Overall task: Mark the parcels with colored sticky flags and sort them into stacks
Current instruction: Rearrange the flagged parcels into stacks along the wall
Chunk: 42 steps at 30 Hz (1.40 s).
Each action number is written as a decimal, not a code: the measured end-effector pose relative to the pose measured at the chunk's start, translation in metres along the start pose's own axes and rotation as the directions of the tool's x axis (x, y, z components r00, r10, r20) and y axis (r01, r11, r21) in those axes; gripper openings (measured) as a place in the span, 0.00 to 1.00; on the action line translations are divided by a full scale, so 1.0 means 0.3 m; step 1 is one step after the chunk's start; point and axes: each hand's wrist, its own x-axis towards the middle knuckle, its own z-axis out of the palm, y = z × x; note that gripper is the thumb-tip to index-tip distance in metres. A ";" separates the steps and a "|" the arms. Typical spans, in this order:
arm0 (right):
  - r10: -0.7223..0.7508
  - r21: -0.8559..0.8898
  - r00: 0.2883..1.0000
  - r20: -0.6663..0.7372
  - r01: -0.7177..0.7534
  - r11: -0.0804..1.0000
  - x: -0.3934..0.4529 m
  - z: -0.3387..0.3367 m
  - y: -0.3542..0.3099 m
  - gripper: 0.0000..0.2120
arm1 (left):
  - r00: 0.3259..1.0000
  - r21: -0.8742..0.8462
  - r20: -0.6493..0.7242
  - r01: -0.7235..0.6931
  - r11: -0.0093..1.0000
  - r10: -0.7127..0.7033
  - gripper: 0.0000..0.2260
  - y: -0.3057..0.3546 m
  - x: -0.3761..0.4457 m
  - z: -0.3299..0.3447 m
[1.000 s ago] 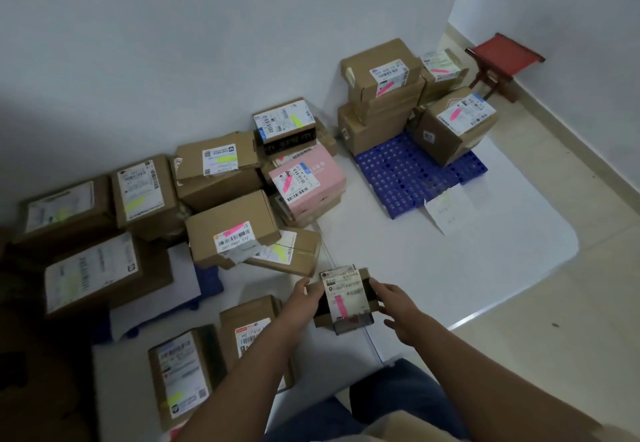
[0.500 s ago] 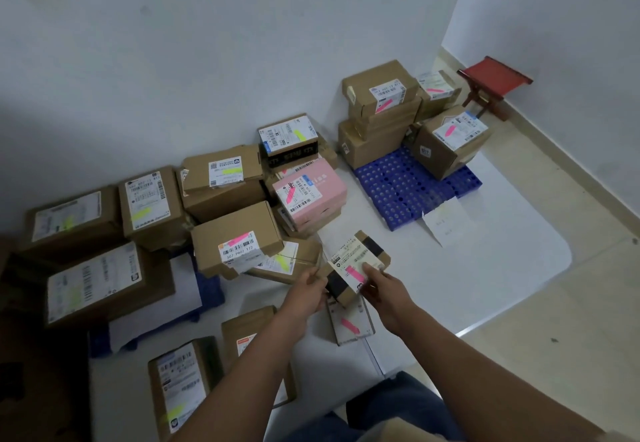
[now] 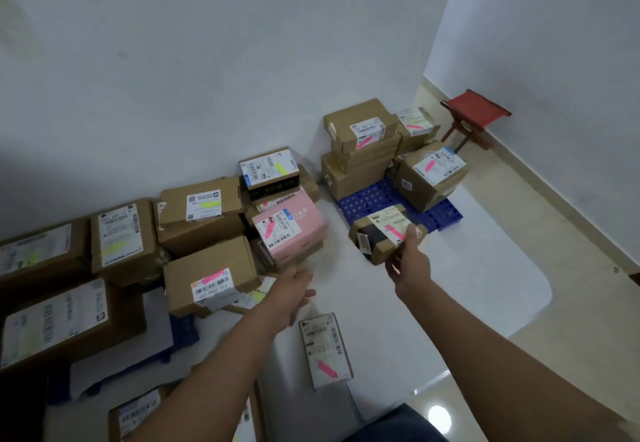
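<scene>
My right hand (image 3: pixel 408 265) grips a small brown parcel (image 3: pixel 382 233) with black tape and a pink flag on its label, held out above the near edge of the blue pallet (image 3: pixel 367 204). My left hand (image 3: pixel 294 285) is open and holds nothing, hovering by a brown box with a pink flag (image 3: pixel 211 277). A flat parcel with a pink flag (image 3: pixel 323 349) lies on the white sheet in front of me. On the blue pallet stands a stack of pink-flagged boxes (image 3: pixel 360 133). A pink box (image 3: pixel 289 228) rests among yellow-flagged boxes (image 3: pixel 201 204) at the left.
More cardboard boxes (image 3: pixel 65 320) crowd the left side against the white wall. A red stool (image 3: pixel 474 110) stands in the far right corner. A white sheet (image 3: pixel 485 285) covers the tiled floor. My knee in blue trousers (image 3: pixel 398 424) is at the bottom.
My right hand has carried the small parcel away from me toward the blue pallet. My left hand has let go of it and is now open. The flat parcel stays on the sheet.
</scene>
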 end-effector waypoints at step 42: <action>-0.132 -0.144 0.985 0.108 0.147 0.979 0.652 0.431 -0.721 0.23 | 0.992 0.171 -0.036 -0.110 0.979 0.118 0.13 0.620 0.360 0.239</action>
